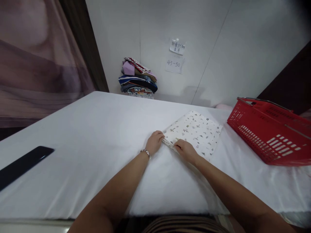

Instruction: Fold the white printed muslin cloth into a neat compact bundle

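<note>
A folded white cloth with small grey and tan prints lies on the white-covered table. Its layered near edge runs between my two hands. My left hand, with a bracelet at the wrist, pinches the cloth's left corner. Farther right along the same edge, my right hand is closed on the cloth, thumb and fingers pressed together. Part of the cloth's near right side is hidden behind my right hand and forearm.
To the right stands a red plastic basket with metal handles. A dark flat object lies at the left. Beyond the table's far edge, a stack of folded fabrics rests by the wall, near handwritten paper signs. A curtain hangs on the left.
</note>
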`<move>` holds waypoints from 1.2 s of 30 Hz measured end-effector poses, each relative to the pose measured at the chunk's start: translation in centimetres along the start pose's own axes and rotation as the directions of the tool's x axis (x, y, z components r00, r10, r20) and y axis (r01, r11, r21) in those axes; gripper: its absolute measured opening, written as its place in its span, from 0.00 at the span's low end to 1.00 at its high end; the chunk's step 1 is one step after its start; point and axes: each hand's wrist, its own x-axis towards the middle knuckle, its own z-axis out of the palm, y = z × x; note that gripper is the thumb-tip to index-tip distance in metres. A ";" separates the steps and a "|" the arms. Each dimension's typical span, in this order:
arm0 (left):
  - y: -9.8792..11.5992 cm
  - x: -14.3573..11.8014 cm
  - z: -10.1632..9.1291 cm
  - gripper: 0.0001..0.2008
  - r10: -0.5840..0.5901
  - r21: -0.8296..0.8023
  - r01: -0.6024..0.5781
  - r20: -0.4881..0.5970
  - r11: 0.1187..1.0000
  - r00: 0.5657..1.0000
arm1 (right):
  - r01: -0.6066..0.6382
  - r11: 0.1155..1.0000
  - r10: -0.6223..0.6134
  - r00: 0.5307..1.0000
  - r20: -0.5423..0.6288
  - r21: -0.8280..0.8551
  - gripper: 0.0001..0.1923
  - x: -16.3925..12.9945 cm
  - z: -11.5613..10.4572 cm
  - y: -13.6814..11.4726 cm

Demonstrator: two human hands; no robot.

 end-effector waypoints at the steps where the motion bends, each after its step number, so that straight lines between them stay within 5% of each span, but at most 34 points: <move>1: 0.0 0.0 0.0 0.09 0.002 0.000 -0.002 0.002 1.000 1.000 | -0.002 1.000 0.002 1.000 0.000 -0.003 0.11 0.0 0.0 -0.1; 17: 0.1 -0.2 -0.4 0.10 0.058 0.097 -0.059 0.014 0.994 0.998 | -0.031 0.993 0.035 0.999 0.030 -0.118 0.11 -0.2 0.5 -0.6; 36: -0.3 0.1 -0.9 0.11 0.030 0.021 -0.031 0.080 0.999 0.996 | -0.031 0.964 0.045 0.998 0.047 -0.263 0.12 0.1 0.8 -0.7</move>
